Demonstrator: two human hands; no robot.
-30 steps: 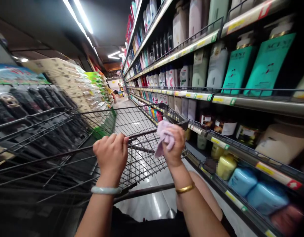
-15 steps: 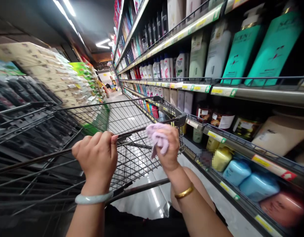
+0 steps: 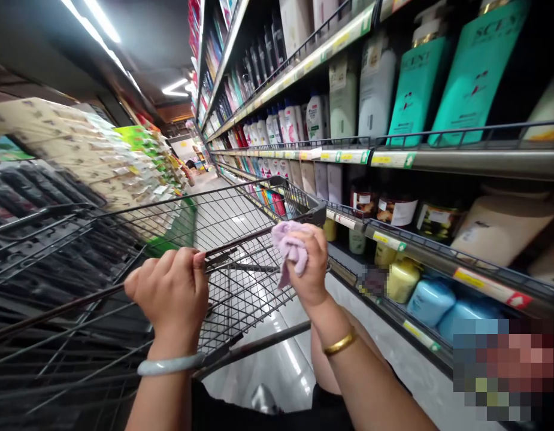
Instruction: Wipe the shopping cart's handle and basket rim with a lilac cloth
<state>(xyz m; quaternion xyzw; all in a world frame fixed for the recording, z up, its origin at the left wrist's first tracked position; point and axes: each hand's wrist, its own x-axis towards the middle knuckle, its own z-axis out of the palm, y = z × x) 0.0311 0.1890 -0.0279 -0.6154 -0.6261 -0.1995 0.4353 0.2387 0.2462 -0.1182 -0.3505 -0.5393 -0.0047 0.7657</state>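
My left hand [image 3: 171,294] is wrapped round the handle bar of a black wire shopping cart [image 3: 241,215], a pale green bangle on its wrist. My right hand [image 3: 310,269], with a gold bangle, grips the same bar further right and pinches a crumpled lilac cloth [image 3: 291,246] against it. The cart basket stretches ahead of both hands and looks empty.
Shelves [image 3: 393,158] on the right hold shampoo bottles, teal boxes [image 3: 478,66], jars and tubs, close beside the cart. Stacked packaged goods [image 3: 92,161] line the left. The shiny floor aisle [image 3: 223,203] runs ahead between them.
The cart and both hands have shifted left in view and moved along the shelves. The grips on the handle and the cloth are unchanged.
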